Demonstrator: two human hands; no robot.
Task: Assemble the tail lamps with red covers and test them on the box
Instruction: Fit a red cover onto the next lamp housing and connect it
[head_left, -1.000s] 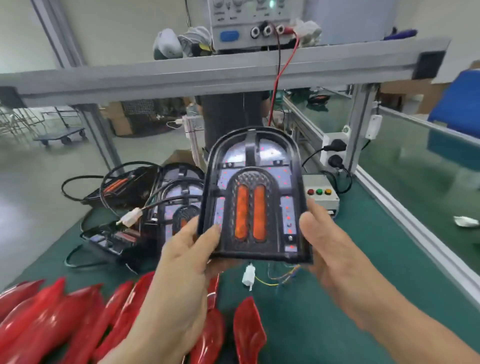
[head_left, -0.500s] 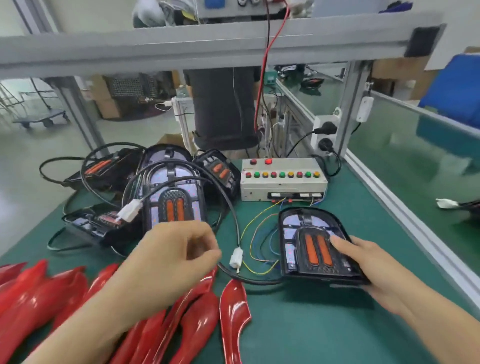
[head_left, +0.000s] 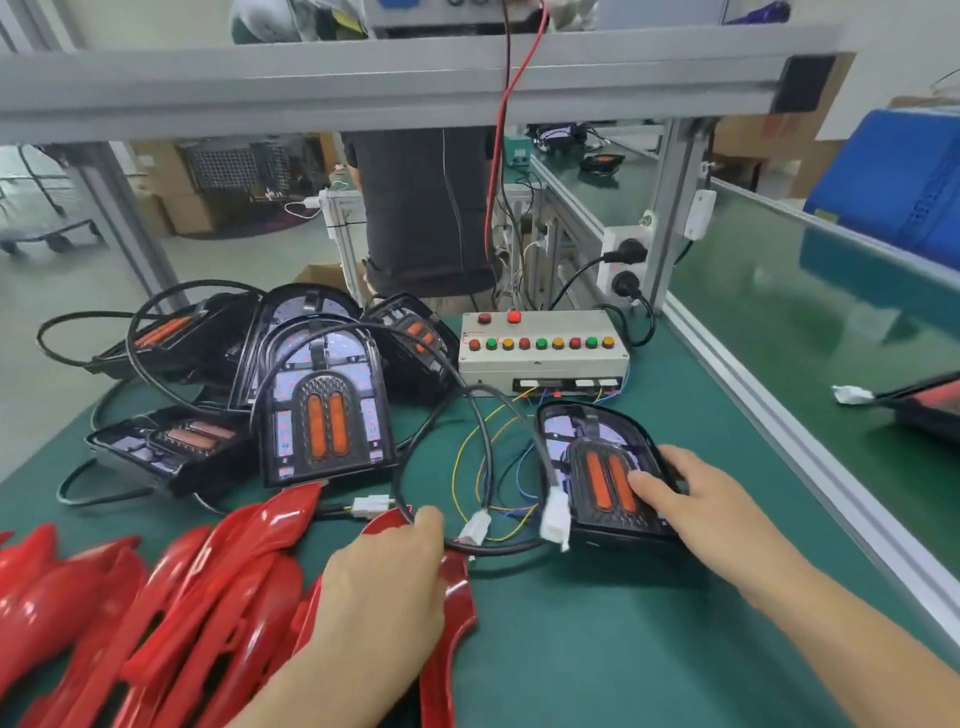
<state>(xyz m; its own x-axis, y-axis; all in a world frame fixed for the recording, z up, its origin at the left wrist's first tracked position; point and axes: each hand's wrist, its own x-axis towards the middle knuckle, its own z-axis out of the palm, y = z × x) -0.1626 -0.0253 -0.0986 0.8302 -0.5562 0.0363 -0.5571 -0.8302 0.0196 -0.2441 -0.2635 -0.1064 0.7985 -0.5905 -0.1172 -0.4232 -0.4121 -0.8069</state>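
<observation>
A black tail lamp (head_left: 597, 457) with two orange strips lies on the green mat at the right. My right hand (head_left: 696, 499) holds it, thumb on its face and fingers round its right edge. The lamp's black cable loops left, ending in a white connector (head_left: 555, 519). My left hand (head_left: 389, 582) lies over a glossy red cover (head_left: 452, 608) and grips its upper end. The grey test box (head_left: 540, 364), with a row of coloured buttons, stands behind the lamp. Thin coloured wires run from the box to another white plug (head_left: 475, 530).
Several more tail lamps (head_left: 322, 405) with tangled black cables are piled at the back left. A heap of red covers (head_left: 156, 597) fills the near left. An aluminium frame beam (head_left: 415, 78) crosses overhead. A rail (head_left: 779, 431) borders the mat on the right.
The lamp, held up in both hands a second ago, now lies on the mat under my right hand. My left hand let go of it and dropped onto a red cover.
</observation>
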